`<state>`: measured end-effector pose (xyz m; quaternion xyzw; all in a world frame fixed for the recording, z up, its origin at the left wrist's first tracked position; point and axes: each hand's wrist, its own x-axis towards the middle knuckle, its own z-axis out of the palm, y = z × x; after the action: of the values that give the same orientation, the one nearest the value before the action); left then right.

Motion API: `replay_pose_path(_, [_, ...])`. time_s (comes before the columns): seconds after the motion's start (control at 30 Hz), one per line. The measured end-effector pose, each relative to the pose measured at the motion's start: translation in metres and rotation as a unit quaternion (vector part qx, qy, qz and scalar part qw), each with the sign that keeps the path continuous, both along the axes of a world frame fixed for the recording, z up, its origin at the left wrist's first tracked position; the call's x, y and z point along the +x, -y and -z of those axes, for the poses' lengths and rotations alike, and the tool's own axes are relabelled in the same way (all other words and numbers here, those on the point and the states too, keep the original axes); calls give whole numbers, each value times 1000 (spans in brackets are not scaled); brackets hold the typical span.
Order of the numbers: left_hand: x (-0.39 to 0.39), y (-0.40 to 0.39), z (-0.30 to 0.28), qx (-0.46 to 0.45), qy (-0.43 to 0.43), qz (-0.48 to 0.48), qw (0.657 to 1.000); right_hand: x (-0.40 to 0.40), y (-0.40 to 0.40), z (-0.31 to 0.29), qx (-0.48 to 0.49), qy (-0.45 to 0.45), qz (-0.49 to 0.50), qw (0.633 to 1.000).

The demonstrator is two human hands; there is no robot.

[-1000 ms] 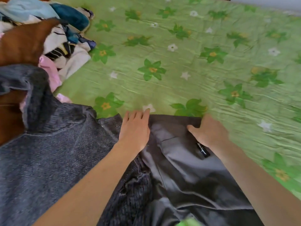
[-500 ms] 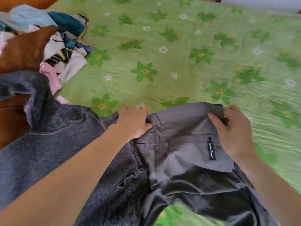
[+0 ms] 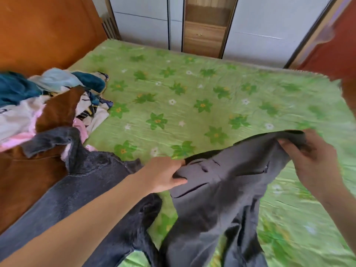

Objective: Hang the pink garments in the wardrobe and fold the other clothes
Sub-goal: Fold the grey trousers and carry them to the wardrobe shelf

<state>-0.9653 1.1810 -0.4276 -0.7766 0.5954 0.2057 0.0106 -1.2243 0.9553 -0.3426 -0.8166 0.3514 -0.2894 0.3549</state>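
Gripping the grey trousers [image 3: 217,191] at the waistband, left hand [image 3: 163,175] and right hand [image 3: 312,160] pinch opposite corners; soft, light, floppy cloth.

Two hands [image 3: 163,175] [image 3: 310,162], one grey trousers [image 3: 217,189], one clothes pile [image 3: 48,105].

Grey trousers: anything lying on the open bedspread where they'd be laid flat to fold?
Nothing visible does. Both hands, left and right, grip the trousers by the waistband above the bedspread. The clothes pile and dark sweater lie off to the left.
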Motion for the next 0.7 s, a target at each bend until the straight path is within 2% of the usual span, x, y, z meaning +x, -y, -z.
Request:
replay_pose_path(0.13, [-23,-32,-43,92,43,12,995,-47,-11,-68,-13,-3,-9,1000])
replay_pose_path(0.23, [-44,-50,-90,89,135,34,986,-82,-19,-106,-40,-14,-8,999])
replay_pose_path(0.27, [-51,-58,-104,61,167,42,983,-94,-25,-119,-39,-15,-11,999])
replay_pose_path(0.33, [-63,-74,-129,-64,189,20,980,-115,-31,-138,-7,4,0,1000])
replay_pose_path(0.37, [-65,-82,-140,-125,175,-4,977,-125,-35,-149,-10,11,-8,1000])
replay_pose_path(0.4, [-66,-90,-152,-159,117,-46,979,-133,-40,-162,-13,18,-6,1000])
replay_pose_path(0.5, [-71,-108,-192,-133,-62,-193,970,-156,-56,-198,0,12,14,1000])
replay_pose_path(0.6, [-81,-120,-222,-231,-131,-248,931,-177,-65,-228,57,7,-3,998])
replay_pose_path(0.7, [-85,-130,-250,-314,-230,-265,882,-192,-71,-253,118,12,-13,993])
